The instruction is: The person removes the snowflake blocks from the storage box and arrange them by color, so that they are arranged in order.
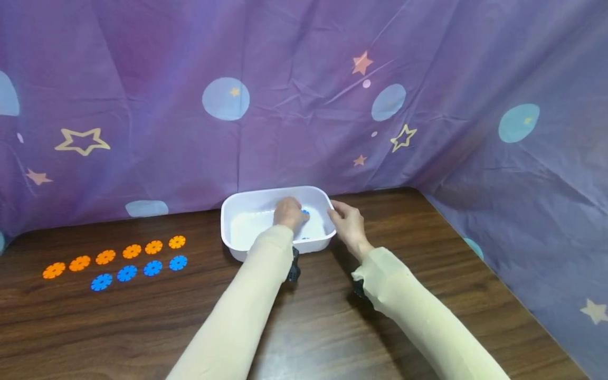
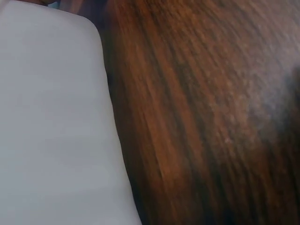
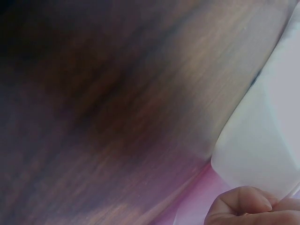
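A white plastic bin (image 1: pixel 247 219) stands on the table near the back curtain. My left hand (image 1: pixel 288 212) reaches down inside it, its thumb and fingers pinching a blue slotted disc (image 1: pixel 306 213). Part of that disc is hidden by the fingers. Another bit of blue (image 1: pixel 305 238) shows low at the bin's front wall. On the bin's right side, my right hand (image 1: pixel 349 224) grips the rim between thumb and fingers; the right wrist view shows its curled fingers (image 3: pixel 243 201) at the bin's edge. The left wrist view has mostly the bin's outer wall (image 2: pixel 56 117).
Left of the bin, a row of several orange slotted discs (image 1: pixel 105 257) lies flat on the wooden table (image 1: pixel 313 338). A shorter row of several blue slotted discs (image 1: pixel 126 273) lies in front of it. A purple patterned curtain (image 1: pixel 285 148) hangs behind and at right.
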A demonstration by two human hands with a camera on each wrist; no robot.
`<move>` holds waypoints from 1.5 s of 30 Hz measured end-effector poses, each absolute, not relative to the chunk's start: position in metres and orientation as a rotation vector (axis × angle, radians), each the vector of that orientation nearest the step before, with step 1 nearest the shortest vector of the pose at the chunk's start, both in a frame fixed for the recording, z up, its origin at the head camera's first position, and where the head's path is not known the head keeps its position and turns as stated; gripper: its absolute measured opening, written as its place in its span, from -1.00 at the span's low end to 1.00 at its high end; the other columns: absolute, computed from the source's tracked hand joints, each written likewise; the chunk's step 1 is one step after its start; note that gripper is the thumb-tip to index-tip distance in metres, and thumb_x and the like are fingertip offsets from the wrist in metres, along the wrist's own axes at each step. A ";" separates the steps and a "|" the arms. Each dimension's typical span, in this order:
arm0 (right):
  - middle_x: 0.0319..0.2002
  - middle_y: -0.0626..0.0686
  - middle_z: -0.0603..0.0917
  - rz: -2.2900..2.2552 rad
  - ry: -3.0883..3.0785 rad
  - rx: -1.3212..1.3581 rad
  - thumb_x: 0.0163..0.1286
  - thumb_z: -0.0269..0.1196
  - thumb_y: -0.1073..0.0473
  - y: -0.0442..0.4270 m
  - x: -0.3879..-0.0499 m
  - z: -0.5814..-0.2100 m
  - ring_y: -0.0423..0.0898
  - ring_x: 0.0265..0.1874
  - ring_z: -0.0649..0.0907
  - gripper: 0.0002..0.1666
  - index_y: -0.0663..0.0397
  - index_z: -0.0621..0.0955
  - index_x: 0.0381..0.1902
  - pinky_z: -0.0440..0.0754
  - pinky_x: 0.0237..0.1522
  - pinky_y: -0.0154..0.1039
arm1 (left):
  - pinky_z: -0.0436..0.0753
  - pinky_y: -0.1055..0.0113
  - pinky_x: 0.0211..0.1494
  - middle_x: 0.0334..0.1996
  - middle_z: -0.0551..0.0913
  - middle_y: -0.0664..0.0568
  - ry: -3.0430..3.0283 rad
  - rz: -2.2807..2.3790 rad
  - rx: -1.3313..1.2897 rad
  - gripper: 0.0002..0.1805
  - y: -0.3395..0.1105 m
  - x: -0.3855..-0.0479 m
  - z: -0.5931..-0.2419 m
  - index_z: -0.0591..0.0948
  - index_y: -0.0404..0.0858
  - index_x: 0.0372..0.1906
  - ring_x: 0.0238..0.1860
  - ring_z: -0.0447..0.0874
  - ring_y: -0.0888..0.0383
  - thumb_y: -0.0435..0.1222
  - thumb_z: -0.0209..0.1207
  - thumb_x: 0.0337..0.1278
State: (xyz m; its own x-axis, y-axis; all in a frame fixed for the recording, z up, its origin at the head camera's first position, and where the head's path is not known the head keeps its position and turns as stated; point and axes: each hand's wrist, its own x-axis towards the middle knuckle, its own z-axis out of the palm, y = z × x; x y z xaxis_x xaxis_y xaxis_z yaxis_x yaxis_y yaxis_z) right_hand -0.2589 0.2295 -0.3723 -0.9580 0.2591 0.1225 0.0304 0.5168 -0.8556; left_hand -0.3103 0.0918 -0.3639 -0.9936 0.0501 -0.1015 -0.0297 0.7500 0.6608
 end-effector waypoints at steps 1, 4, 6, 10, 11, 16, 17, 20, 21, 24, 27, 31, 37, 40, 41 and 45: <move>-0.07 0.19 0.69 1.416 -2.525 -0.242 0.36 0.14 0.17 0.229 -0.259 -0.372 -0.04 -0.26 0.64 -0.60 0.10 0.57 0.13 0.57 -0.34 -0.42 | 0.52 0.22 0.13 -0.11 0.62 -0.13 2.840 1.066 0.020 -0.65 0.092 -0.310 -0.363 0.60 -0.32 -0.13 -0.03 0.55 -0.04 -0.29 0.36 -0.08; -0.08 0.20 0.68 1.421 -2.527 -0.236 0.36 0.13 0.17 0.229 -0.260 -0.369 -0.05 -0.32 0.64 -0.60 0.11 0.56 0.14 0.56 -0.42 -0.43 | 0.51 0.22 0.13 -0.12 0.60 -0.14 2.860 1.034 0.039 -0.67 0.092 -0.311 -0.361 0.60 -0.32 -0.15 -0.03 0.53 -0.04 -0.31 0.35 -0.07; -0.10 0.21 0.68 1.439 -2.521 -0.236 0.37 0.13 0.17 0.229 -0.261 -0.368 -0.04 -0.39 0.63 -0.60 0.11 0.56 0.15 0.53 -0.51 -0.44 | 0.51 0.20 0.13 -0.12 0.58 -0.14 2.872 1.014 0.053 -0.69 0.092 -0.310 -0.360 0.59 -0.33 -0.16 -0.02 0.52 -0.04 -0.32 0.34 -0.06; -0.11 0.21 0.69 1.454 -2.517 -0.240 0.36 0.13 0.17 0.228 -0.261 -0.366 -0.03 -0.42 0.63 -0.60 0.11 0.56 0.14 0.50 -0.58 -0.47 | 0.51 0.19 0.13 -0.11 0.56 -0.16 2.878 1.004 0.072 -0.69 0.091 -0.310 -0.358 0.58 -0.35 -0.17 -0.03 0.51 -0.05 -0.34 0.34 -0.06; -0.11 0.21 0.69 1.453 -2.517 -0.239 0.37 0.13 0.17 0.228 -0.261 -0.366 -0.03 -0.39 0.64 -0.60 0.11 0.56 0.14 0.51 -0.55 -0.48 | 0.52 0.18 0.12 -0.12 0.56 -0.16 2.883 1.006 0.074 -0.69 0.091 -0.310 -0.358 0.57 -0.35 -0.18 -0.03 0.52 -0.05 -0.34 0.34 -0.07; -0.08 0.20 0.68 1.441 -2.529 -0.241 0.37 0.13 0.16 0.226 -0.262 -0.366 -0.03 -0.29 0.65 -0.60 0.11 0.56 0.15 0.56 -0.43 -0.46 | 0.54 0.17 0.08 -0.16 0.58 -0.17 2.937 1.026 0.095 -0.70 0.090 -0.311 -0.362 0.57 -0.35 -0.22 -0.06 0.54 -0.07 -0.36 0.35 -0.12; -0.07 0.20 0.68 1.442 -2.531 -0.242 0.37 0.13 0.16 0.226 -0.262 -0.366 -0.03 -0.27 0.65 -0.59 0.11 0.55 0.15 0.57 -0.40 -0.44 | 0.55 0.18 0.08 -0.17 0.59 -0.16 2.953 1.022 0.098 -0.70 0.090 -0.311 -0.363 0.57 -0.34 -0.22 -0.07 0.55 -0.07 -0.37 0.35 -0.13; -0.06 0.20 0.68 1.441 -2.536 -0.239 0.37 0.13 0.16 0.225 -0.262 -0.367 -0.03 -0.23 0.65 -0.59 0.11 0.55 0.15 0.63 -0.30 -0.35 | 0.56 0.18 0.06 -0.18 0.62 -0.15 2.991 0.992 0.108 -0.69 0.089 -0.312 -0.365 0.58 -0.32 -0.21 -0.08 0.57 -0.06 -0.37 0.35 -0.16; -0.05 0.19 0.67 1.440 -2.537 -0.238 0.37 0.13 0.16 0.224 -0.262 -0.367 -0.02 -0.21 0.65 -0.60 0.11 0.55 0.15 0.64 -0.26 -0.33 | 0.56 0.18 0.06 -0.18 0.63 -0.15 3.000 0.984 0.109 -0.69 0.089 -0.312 -0.365 0.58 -0.31 -0.21 -0.08 0.57 -0.06 -0.38 0.36 -0.17; -0.04 0.19 0.67 1.446 -2.536 -0.238 0.37 0.13 0.16 0.224 -0.262 -0.368 -0.01 -0.20 0.66 -0.59 0.12 0.55 0.15 0.65 -0.25 -0.31 | 0.57 0.19 0.06 -0.18 0.65 -0.14 3.001 0.989 0.106 -0.67 0.088 -0.313 -0.366 0.61 -0.30 -0.21 -0.07 0.59 -0.07 -0.40 0.38 -0.21; -0.06 0.20 0.68 1.454 -2.534 -0.243 0.37 0.13 0.16 0.224 -0.261 -0.370 0.00 -0.22 0.66 -0.59 0.12 0.56 0.14 0.61 -0.34 -0.39 | 0.56 0.20 0.09 -0.18 0.66 -0.12 2.967 1.022 0.098 -0.66 0.087 -0.312 -0.366 0.63 -0.30 -0.22 -0.06 0.58 -0.06 -0.39 0.41 -0.25; -0.09 0.21 0.69 1.451 -2.530 -0.246 0.36 0.13 0.16 0.224 -0.261 -0.373 -0.02 -0.25 0.65 -0.60 0.12 0.56 0.14 0.57 -0.39 -0.43 | 0.52 0.23 0.12 -0.19 0.66 -0.11 2.891 1.095 0.072 -0.66 0.085 -0.309 -0.365 0.64 -0.31 -0.24 -0.05 0.57 -0.05 -0.36 0.44 -0.25; -0.07 0.21 0.68 1.460 -2.535 -0.261 0.37 0.13 0.16 0.225 -0.259 -0.376 0.00 -0.21 0.66 -0.59 0.12 0.55 0.15 0.63 -0.29 -0.34 | 0.52 0.26 0.12 -0.20 0.68 -0.09 2.744 1.263 0.021 -0.67 0.077 -0.302 -0.360 0.67 -0.30 -0.19 -0.08 0.58 -0.01 -0.33 0.41 -0.18; -0.07 0.22 0.68 1.464 -2.536 -0.272 0.37 0.13 0.16 0.226 -0.259 -0.376 0.02 -0.22 0.66 -0.58 0.11 0.54 0.16 0.63 -0.33 -0.35 | 0.58 0.35 0.00 -0.26 0.72 -0.08 2.661 1.356 0.000 -0.66 0.072 -0.301 -0.356 0.68 -0.29 -0.15 -0.21 0.64 0.09 -0.32 0.40 -0.15; -0.06 0.22 0.67 1.457 -2.536 -0.272 0.37 0.13 0.16 0.227 -0.259 -0.376 0.02 -0.22 0.66 -0.58 0.12 0.54 0.16 0.63 -0.34 -0.36 | 0.60 0.38 -0.06 -0.27 0.73 -0.09 2.625 1.403 -0.011 -0.65 0.071 -0.301 -0.354 0.67 -0.30 -0.14 -0.28 0.65 0.13 -0.32 0.40 -0.14; -0.06 0.22 0.67 1.436 -2.535 -0.263 0.38 0.12 0.17 0.230 -0.260 -0.374 0.03 -0.22 0.66 -0.59 0.13 0.54 0.16 0.65 -0.30 -0.31 | 0.66 0.45 -0.26 -0.25 0.72 -0.17 2.405 1.665 -0.053 -0.63 0.065 -0.301 -0.343 0.63 -0.36 -0.08 -0.48 0.62 0.24 -0.39 0.37 -0.10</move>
